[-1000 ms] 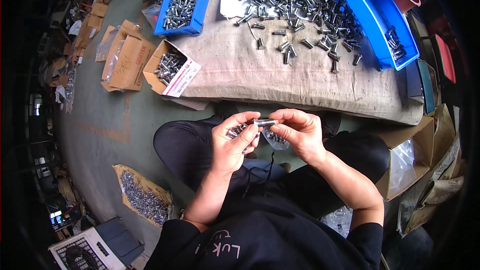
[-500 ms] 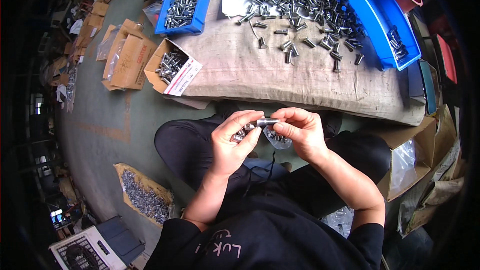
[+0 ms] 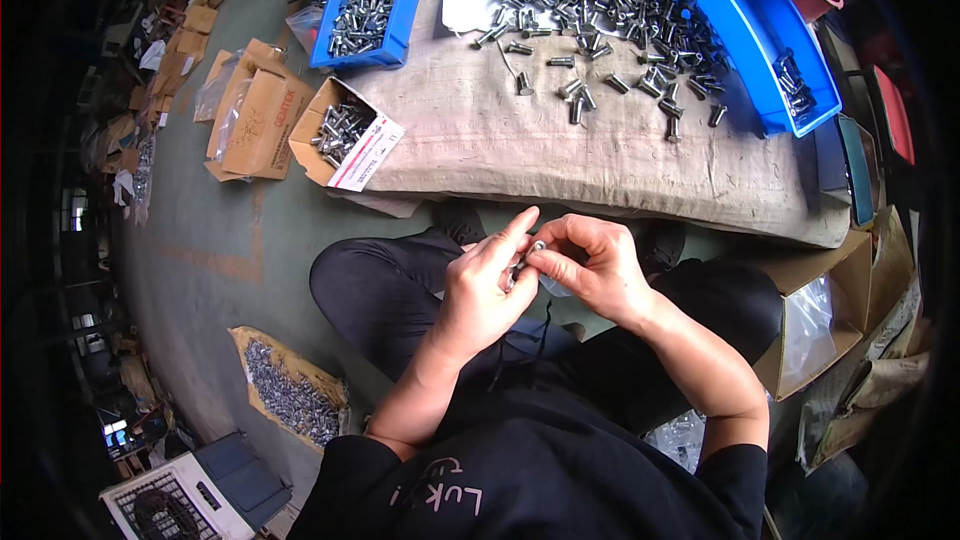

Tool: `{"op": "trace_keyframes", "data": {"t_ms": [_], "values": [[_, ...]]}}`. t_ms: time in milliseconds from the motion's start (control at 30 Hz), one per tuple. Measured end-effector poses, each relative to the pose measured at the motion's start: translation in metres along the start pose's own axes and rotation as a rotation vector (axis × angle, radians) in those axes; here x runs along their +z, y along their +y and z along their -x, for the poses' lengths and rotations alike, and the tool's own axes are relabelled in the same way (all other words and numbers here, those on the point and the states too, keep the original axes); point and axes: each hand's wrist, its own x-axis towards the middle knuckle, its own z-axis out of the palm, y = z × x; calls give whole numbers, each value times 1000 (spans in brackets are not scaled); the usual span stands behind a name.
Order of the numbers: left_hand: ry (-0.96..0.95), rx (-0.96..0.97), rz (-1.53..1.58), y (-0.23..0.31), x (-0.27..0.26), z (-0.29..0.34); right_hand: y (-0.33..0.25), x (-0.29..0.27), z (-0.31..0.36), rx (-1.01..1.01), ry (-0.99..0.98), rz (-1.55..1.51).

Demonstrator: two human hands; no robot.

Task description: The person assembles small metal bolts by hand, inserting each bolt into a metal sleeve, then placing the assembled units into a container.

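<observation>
Head view: the step in hand looked like handling one metal bolt (image 3: 539, 246), held just in front of the cloth-covered table (image 3: 450, 130); the next move seemed to call for a steady pinch. The right hand (image 3: 606, 275) clamped it, thumb to forefinger. Close beside, the left hand (image 3: 480, 290) curled around metal pieces (image 3: 511, 281), index finger stretched toward the table; whether it touched the bolt was unclear.

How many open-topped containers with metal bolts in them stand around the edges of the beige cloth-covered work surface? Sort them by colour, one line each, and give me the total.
Blue rectangular plastic bins holding metal bolts: 2
Brown cardboard box with a white printed flap, also holding bolts: 1
Total: 3
</observation>
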Motion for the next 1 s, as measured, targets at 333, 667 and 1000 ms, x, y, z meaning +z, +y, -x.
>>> {"op": "trace_keyframes", "data": {"t_ms": [333, 667, 1000], "values": [[-2, -415, 1020, -9, -8, 4, 4, -7, 2, 223, 20, -540], [137, -139, 568, -13, -3, 6, 7, -1, 3, 168, 54, -397], [142, -289, 927, -13, 4, 6, 13, 2, 3, -83, 102, -240]]}}
